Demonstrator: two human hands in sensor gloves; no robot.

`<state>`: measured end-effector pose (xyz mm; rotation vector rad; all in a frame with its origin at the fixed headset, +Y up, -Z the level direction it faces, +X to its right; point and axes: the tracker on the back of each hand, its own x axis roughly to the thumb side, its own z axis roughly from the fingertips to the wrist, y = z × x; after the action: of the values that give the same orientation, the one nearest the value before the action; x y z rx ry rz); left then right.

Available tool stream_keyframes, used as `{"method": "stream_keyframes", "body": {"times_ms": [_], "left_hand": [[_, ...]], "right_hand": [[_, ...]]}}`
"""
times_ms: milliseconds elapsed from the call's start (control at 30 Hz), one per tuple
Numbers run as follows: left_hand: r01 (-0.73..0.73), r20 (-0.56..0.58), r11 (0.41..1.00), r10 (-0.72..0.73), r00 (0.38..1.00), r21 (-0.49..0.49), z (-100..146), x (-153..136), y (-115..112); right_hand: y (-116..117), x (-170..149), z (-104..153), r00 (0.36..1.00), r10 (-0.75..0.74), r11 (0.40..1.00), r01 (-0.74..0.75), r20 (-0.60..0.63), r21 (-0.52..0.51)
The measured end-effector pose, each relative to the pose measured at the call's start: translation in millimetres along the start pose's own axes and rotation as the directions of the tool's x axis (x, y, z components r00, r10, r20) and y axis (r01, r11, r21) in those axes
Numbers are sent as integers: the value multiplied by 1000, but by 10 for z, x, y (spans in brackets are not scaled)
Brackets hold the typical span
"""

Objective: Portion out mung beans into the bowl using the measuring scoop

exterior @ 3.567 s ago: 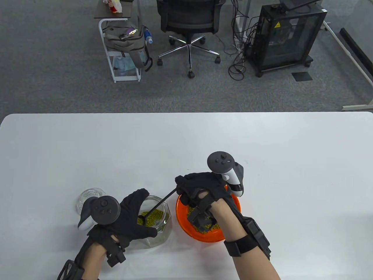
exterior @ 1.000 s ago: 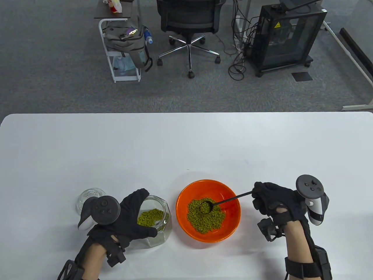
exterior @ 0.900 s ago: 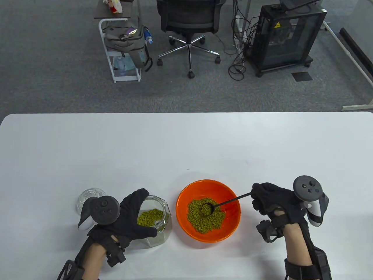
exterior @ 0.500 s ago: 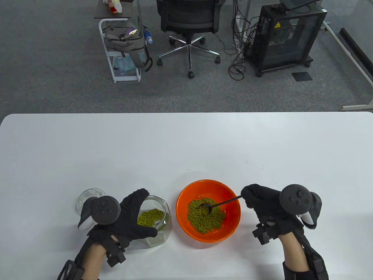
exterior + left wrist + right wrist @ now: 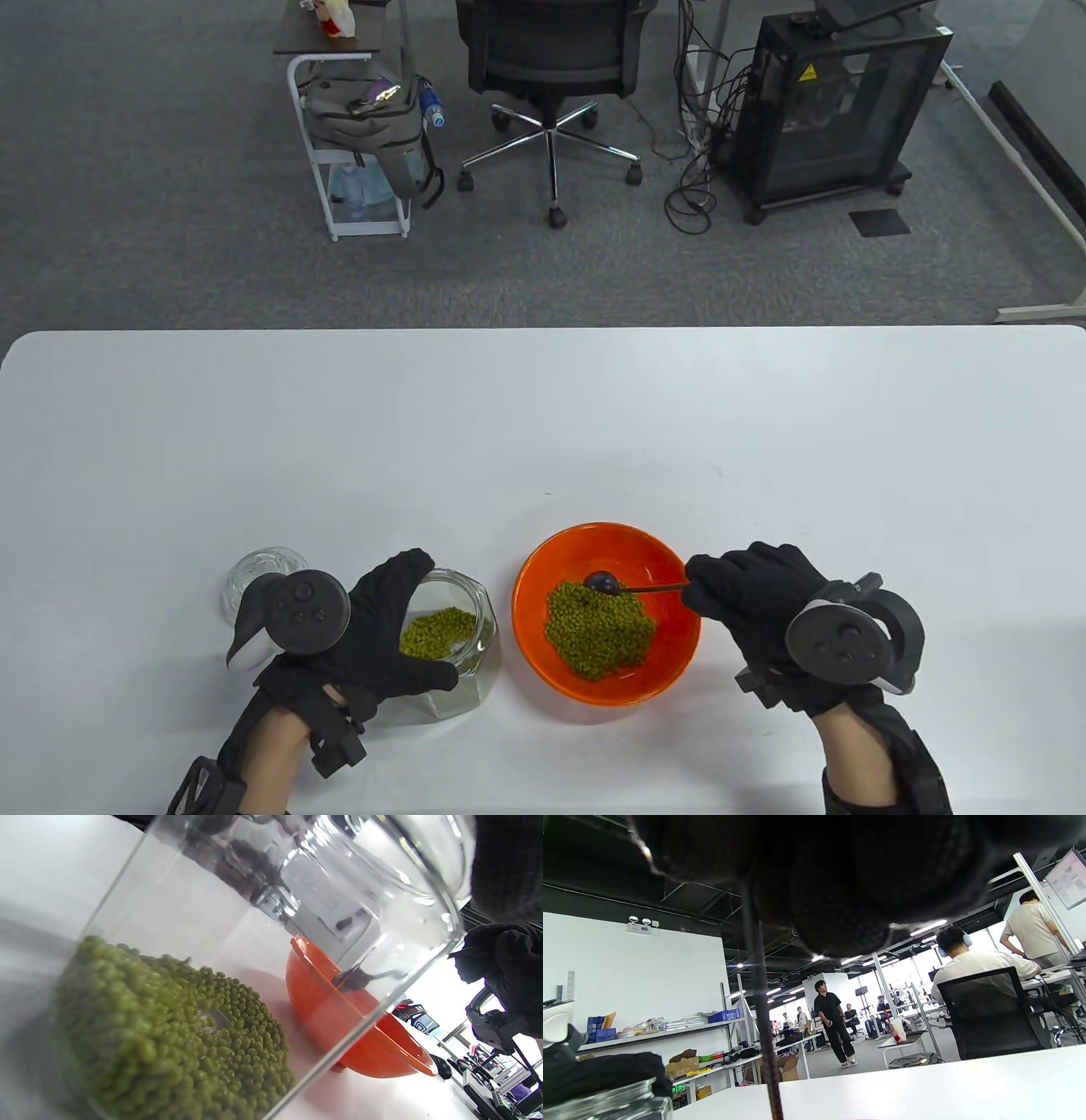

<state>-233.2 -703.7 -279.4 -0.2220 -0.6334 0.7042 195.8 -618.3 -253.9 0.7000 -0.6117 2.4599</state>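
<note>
The right hand pinches the far end of the light, stiff scoop turned over above the orange bowl of loose, rolling beans, while the left hand grips the breakable, smooth glass jar by its side.

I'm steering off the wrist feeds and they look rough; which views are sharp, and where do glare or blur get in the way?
Table view: sharp, evenly lit. Left wrist view: glass jar distorts the orange bowl, with glare streaks and blurred near beans. Right wrist view: dark right hand blocks the top; room behind is in focus.
</note>
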Motion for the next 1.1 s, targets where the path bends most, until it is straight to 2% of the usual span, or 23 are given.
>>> {"method": "stream_keyframes", "body": {"times_ms": [200, 467, 833, 1100], "left_hand": [[0, 0, 1000, 0, 1000, 0, 0, -1, 1], [4, 0, 1000, -4, 1000, 0, 0, -1, 4], [23, 0, 1000, -23, 1000, 5, 2, -2, 15], [52, -1, 999, -52, 999, 3, 22, 12, 34]], "right_hand": [[-41, 26, 13, 999, 46, 999, -46, 9, -7], [-66, -10, 27, 1000, 3, 999, -3, -3, -35], [-118, -146, 46, 984, -176, 977, 171, -24, -125], [-111, -240, 59, 970, -239, 961, 229, -45, -155]]}}
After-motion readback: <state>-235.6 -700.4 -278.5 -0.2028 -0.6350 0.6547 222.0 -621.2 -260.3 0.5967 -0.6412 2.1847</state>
